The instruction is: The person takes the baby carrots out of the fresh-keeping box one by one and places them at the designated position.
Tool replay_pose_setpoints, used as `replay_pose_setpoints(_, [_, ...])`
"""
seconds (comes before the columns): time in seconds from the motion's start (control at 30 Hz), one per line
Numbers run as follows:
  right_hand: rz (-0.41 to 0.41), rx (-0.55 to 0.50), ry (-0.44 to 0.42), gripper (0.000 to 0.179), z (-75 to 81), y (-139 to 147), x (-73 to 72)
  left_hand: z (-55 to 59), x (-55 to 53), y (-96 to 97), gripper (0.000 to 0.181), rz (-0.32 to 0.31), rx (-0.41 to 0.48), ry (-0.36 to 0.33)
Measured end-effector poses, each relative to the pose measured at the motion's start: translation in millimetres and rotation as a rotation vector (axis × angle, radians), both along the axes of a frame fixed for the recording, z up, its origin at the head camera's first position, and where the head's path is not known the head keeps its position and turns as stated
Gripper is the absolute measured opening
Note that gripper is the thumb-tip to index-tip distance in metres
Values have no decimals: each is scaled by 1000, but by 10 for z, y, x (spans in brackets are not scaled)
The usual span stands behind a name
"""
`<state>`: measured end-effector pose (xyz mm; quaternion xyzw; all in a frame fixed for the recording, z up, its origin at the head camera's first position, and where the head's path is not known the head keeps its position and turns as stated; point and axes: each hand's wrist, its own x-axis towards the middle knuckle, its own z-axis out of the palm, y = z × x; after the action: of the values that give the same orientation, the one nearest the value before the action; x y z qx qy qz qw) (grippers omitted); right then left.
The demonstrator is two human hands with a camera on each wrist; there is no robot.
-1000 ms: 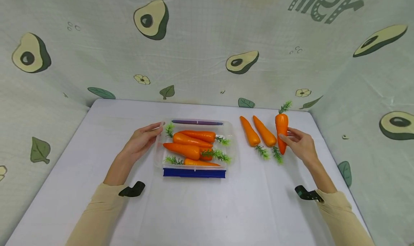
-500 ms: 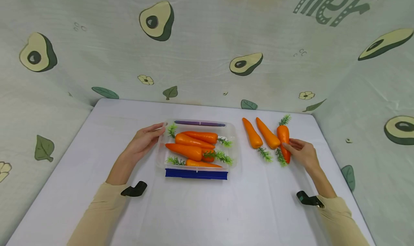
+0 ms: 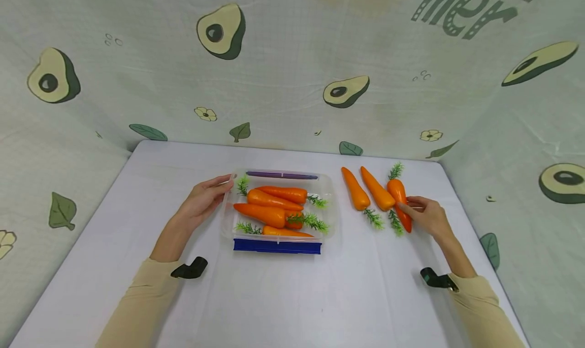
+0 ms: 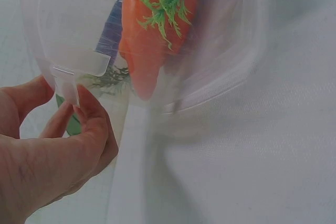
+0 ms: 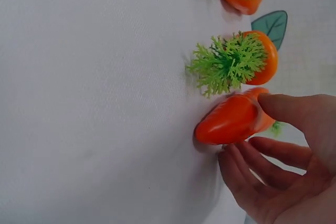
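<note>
A clear box (image 3: 279,238) was seen on the white table (image 3: 274,297), with a blue flap (image 3: 277,246) on its near side. Five orange carrots (image 3: 259,214) could be counted inside, laid mostly sideways in a pile. Some green tops were turned left and some right, and one carrot was partly hidden by another's leaves. A clear flap (image 4: 65,72) at the box's left end was pinched by the thumb and fingers of the left hand (image 3: 199,199).

Outside the box, well to its right, the held carrot (image 3: 396,190) was gripped between the thumb and fingers of the right hand (image 3: 428,216). Its green top was pointed away from the person. Two loose carrots (image 3: 378,190) were laid just beside it on the table, with their green tops turned toward the person.
</note>
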<state>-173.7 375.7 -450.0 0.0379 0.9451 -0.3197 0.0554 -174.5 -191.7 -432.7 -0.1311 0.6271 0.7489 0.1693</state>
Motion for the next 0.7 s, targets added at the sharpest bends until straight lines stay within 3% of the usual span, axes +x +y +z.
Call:
replay_pose_setpoints(0.37, [37, 61, 106, 50, 103, -19, 29, 10, 11, -3, 60, -8, 1, 2])
replay_pose_setpoints(0.7, [116, 55, 177, 42, 338, -245, 44, 18, 12, -1, 62, -17, -3, 6])
